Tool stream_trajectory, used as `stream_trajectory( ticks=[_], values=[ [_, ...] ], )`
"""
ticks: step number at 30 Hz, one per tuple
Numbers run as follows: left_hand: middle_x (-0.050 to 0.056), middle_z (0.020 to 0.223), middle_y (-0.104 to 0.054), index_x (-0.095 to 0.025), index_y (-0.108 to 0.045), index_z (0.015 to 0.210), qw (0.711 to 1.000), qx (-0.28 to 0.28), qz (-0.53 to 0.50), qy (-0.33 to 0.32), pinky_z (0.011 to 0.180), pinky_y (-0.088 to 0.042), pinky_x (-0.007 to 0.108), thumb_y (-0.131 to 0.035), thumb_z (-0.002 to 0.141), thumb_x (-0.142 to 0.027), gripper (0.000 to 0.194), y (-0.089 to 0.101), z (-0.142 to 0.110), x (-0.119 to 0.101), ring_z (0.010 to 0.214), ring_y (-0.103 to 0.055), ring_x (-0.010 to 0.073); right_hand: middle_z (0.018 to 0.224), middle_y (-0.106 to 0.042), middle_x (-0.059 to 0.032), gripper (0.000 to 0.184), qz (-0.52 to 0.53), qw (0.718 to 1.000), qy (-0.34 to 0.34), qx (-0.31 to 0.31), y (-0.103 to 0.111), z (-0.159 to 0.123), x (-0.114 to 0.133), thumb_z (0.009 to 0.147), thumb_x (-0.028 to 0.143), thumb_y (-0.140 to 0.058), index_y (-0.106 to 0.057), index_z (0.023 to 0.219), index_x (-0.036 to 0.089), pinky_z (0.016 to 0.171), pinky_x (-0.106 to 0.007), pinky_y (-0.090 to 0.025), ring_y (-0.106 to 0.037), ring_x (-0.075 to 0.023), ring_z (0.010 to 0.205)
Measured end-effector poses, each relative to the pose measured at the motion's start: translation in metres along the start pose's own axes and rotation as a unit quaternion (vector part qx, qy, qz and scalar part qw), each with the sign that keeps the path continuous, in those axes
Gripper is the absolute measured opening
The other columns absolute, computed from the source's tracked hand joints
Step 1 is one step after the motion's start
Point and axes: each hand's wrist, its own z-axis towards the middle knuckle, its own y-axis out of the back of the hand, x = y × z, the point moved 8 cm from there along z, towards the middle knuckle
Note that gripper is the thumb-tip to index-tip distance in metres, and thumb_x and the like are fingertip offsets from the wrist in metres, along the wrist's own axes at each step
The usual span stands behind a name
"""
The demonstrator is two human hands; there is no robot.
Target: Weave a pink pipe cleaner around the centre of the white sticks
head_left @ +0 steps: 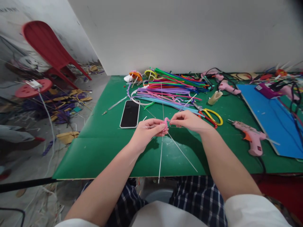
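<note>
My left hand (153,127) pinches the middle of a frame of thin white sticks (161,157) that fan out like spokes over the table. Around the hub winds a pink pipe cleaner (167,121). The fingers of my right hand (182,119) are closed on the loose end of that pipe cleaner, just right of the hub. One spoke points toward my lap and another slants to the lower right. The exact winding at the hub is partly covered by my left fingers.
Behind my hands lies a heap of coloured pipe cleaners (165,90). A phone (130,114) is at the left, yellow-handled scissors (214,116) and a pink glue gun (252,137) at the right. Further right rests a blue board (267,123) on the green table (94,157).
</note>
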Motion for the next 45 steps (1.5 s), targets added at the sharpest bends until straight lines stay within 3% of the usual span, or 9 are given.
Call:
stream_trajectory(
  ticks=[7, 17, 19, 23, 27, 30, 34, 40, 45],
  values=[
    [0.002, 0.068, -0.068, -0.014, -0.063, 0.075, 0.999, -0.038, -0.007, -0.032, 0.060, -0.051, 0.023, -0.070, 0.066, -0.027, 0.017, 0.007, 0.000, -0.007, 0.061, -0.063, 0.0114, 0.056, -0.050, 0.0026, 0.028, -0.042, 0.997, 0.044, -0.052, 0.010, -0.002, 0.007, 0.071, 0.043, -0.058, -0.063, 0.070, 0.015, 0.047, -0.022, -0.029, -0.038, -0.0068, 0.049],
    [0.002, 0.068, -0.067, -0.014, -0.063, 0.074, 0.997, -0.060, -0.006, -0.058, 0.060, -0.051, 0.023, -0.069, 0.067, -0.027, 0.015, 0.011, 0.001, -0.012, 0.063, -0.063, 0.0114, 0.061, -0.056, 0.0014, 0.026, -0.064, 0.996, 0.055, -0.039, 0.002, 0.004, 0.002, 0.075, 0.040, -0.054, -0.065, 0.074, 0.016, 0.052, -0.023, -0.035, -0.047, -0.0090, 0.055],
    [0.002, 0.068, -0.067, -0.014, -0.063, 0.075, 0.997, -0.067, -0.006, -0.049, 0.061, -0.051, 0.022, -0.069, 0.067, -0.027, 0.016, 0.013, 0.003, -0.009, 0.062, -0.063, 0.0106, 0.074, -0.063, -0.0016, 0.024, -0.086, 0.990, 0.094, -0.054, -0.001, 0.006, 0.006, 0.078, 0.037, -0.053, -0.066, 0.082, 0.017, 0.062, -0.026, -0.042, -0.054, -0.0124, 0.067],
    [0.002, 0.069, -0.068, -0.014, -0.063, 0.077, 0.997, -0.074, 0.001, -0.035, 0.061, -0.050, 0.022, -0.069, 0.066, -0.028, 0.018, 0.015, 0.007, -0.003, 0.062, -0.063, 0.0102, 0.098, -0.065, -0.0049, 0.023, -0.157, 0.942, 0.238, -0.180, 0.001, -0.003, 0.030, 0.078, 0.030, -0.058, -0.064, 0.098, 0.022, 0.088, -0.036, -0.040, -0.055, -0.0174, 0.095],
    [0.002, 0.066, -0.067, -0.014, -0.063, 0.076, 0.997, -0.075, -0.004, -0.031, 0.060, -0.050, 0.021, -0.070, 0.065, -0.029, 0.020, 0.016, 0.009, 0.001, 0.061, -0.063, 0.0100, 0.098, -0.066, -0.0032, 0.018, -0.106, 0.926, 0.300, -0.205, -0.008, -0.011, 0.043, 0.080, 0.025, -0.054, -0.064, 0.096, 0.024, 0.092, -0.036, -0.039, -0.054, -0.0167, 0.103],
    [0.001, 0.064, -0.066, -0.014, -0.063, 0.076, 0.997, -0.077, -0.005, -0.030, 0.060, -0.050, 0.020, -0.071, 0.064, -0.030, 0.022, 0.016, 0.009, 0.002, 0.061, -0.063, 0.0100, 0.094, -0.066, -0.0027, 0.014, -0.040, 0.944, 0.267, -0.187, -0.013, -0.008, 0.040, 0.079, 0.026, -0.056, -0.064, 0.090, 0.023, 0.090, -0.036, -0.042, -0.056, -0.0176, 0.100],
    [0.002, 0.064, -0.066, -0.014, -0.063, 0.076, 0.996, -0.089, -0.005, -0.027, 0.062, -0.051, 0.021, -0.072, 0.063, -0.032, 0.024, 0.016, 0.009, 0.003, 0.062, -0.063, 0.0106, 0.083, -0.066, -0.0027, 0.011, 0.024, 0.965, 0.184, -0.183, -0.015, -0.001, 0.029, 0.075, 0.026, -0.059, -0.065, 0.081, 0.019, 0.075, -0.031, -0.048, -0.061, -0.0148, 0.079],
    [0.002, 0.067, -0.066, -0.013, -0.063, 0.077, 0.993, -0.114, -0.001, -0.044, 0.064, -0.051, 0.023, -0.071, 0.063, -0.034, 0.027, 0.020, 0.008, 0.003, 0.064, -0.063, 0.0114, 0.080, -0.067, -0.0032, 0.013, 0.081, 0.976, 0.121, -0.163, -0.019, 0.003, 0.021, 0.072, 0.027, -0.060, -0.065, 0.079, 0.017, 0.070, -0.030, -0.049, -0.061, -0.0140, 0.072],
    [0.002, 0.067, -0.066, -0.012, -0.062, 0.077, 0.991, -0.124, -0.010, -0.048, 0.062, -0.051, 0.021, -0.071, 0.064, -0.033, 0.026, 0.022, 0.008, 0.006, 0.063, -0.062, 0.0103, 0.079, -0.067, -0.0039, 0.017, 0.109, 0.977, 0.111, -0.143, -0.021, 0.006, 0.016, 0.070, 0.029, -0.063, -0.067, 0.080, 0.016, 0.069, -0.030, -0.049, -0.061, -0.0145, 0.071]
  ],
)
